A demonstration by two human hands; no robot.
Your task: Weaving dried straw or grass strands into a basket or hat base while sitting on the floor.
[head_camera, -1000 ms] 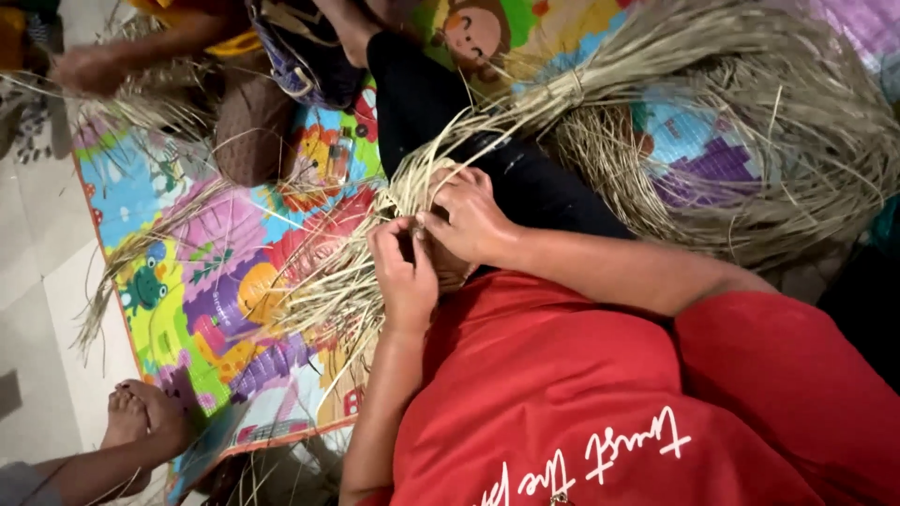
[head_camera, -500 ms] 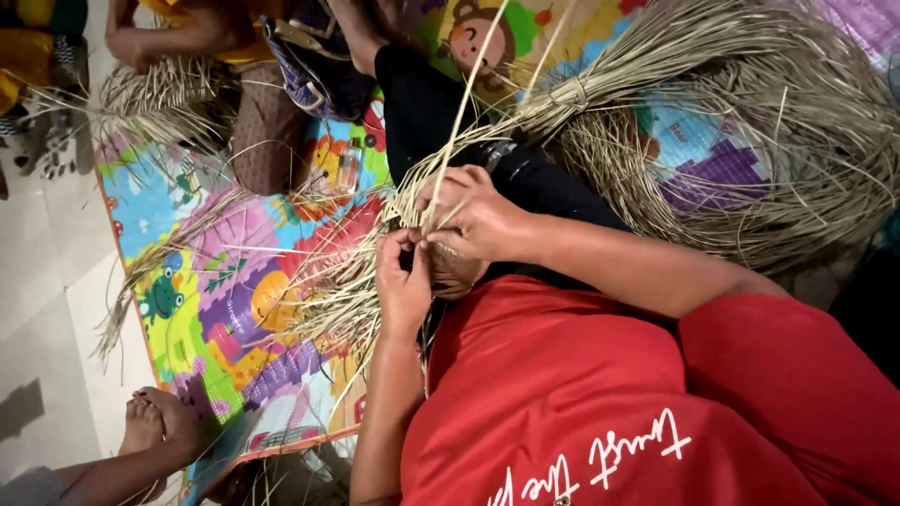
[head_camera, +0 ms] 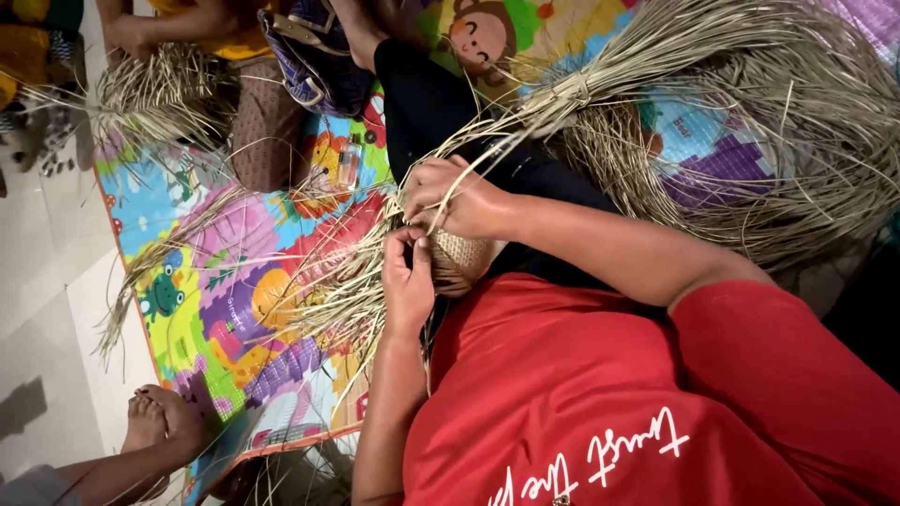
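Pinching dry straw strands (head_camera: pixel 375 281), fingers (head_camera: pixel 412 245) curled

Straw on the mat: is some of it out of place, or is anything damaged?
Nothing looks damaged. Loose straw strands trail off the colourful play mat onto the pale tiled floor. Otherwise the left hand and right hand work a small woven piece neatly, and the big bundle stays tied.

- woven piece (head_camera: pixel 461 255): dry straw, matt, tight ribbed weave
- loose strands (head_camera: pixel 712 103): pale, fibrous, rough
- play mat (head_camera: pixel 216 281): foam, smooth, slight sheen
- floor tiles (head_camera: pixel 47 281): glossy
- shirt (head_camera: pixel 600 394): red cloth, matt
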